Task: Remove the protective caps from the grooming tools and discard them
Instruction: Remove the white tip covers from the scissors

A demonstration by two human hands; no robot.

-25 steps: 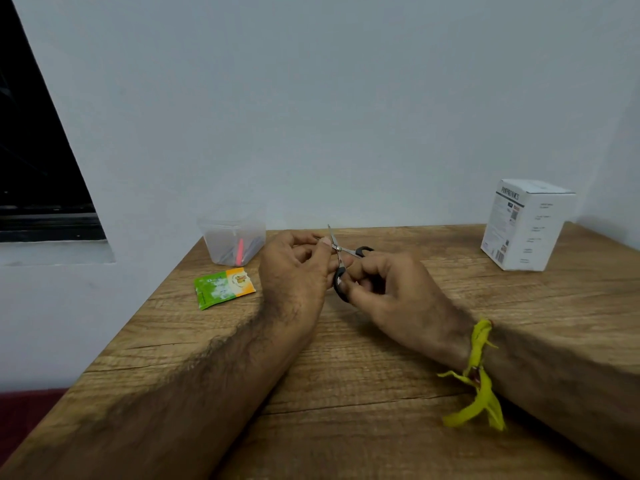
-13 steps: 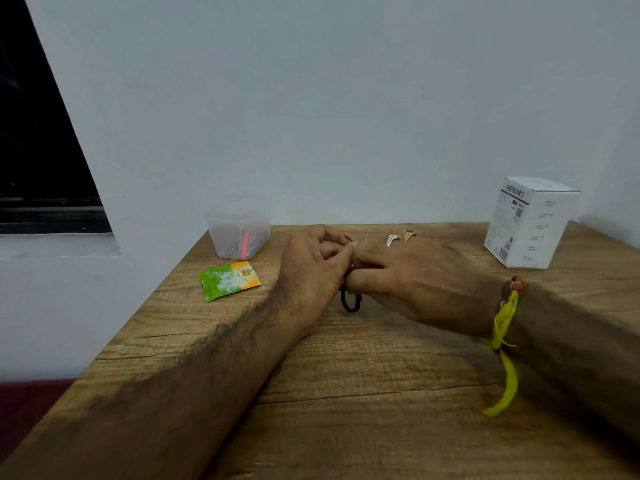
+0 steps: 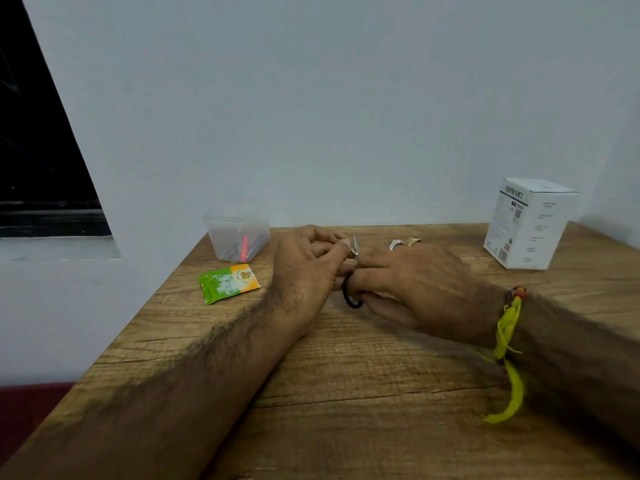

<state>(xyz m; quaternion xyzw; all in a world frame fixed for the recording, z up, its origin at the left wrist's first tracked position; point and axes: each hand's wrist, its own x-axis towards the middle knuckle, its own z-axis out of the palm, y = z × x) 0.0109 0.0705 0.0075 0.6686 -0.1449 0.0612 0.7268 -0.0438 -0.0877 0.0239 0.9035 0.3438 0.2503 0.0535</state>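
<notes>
So a small pair of scissors (image 3: pixel 354 268) is held right in the middle of the wooden table (image 3: pixel 346 393), between both hands. The black finger loops are gripped by the right hand (image 3: pixel 412 289), with fingers curled round them low down near the tabletop. The metal blades are pointed up and away, and the tip is pinched by the left hand (image 3: pixel 308 271) between thumb and forefinger. Whether a cap is actually sitting on that tip can't be told, it's too small and covered by the fingers.

Two small metal tools (image 3: pixel 403 242) are seen lying just behind the right hand. A clear plastic tub (image 3: pixel 239 233) with something pink inside is parked at the back left, and a green sachet (image 3: pixel 228 283) is lying just in front of it. A white box (image 3: pixel 530 223) is stood at the far right. A yellow thread (image 3: pixel 507 355) is tied round the right wrist.
</notes>
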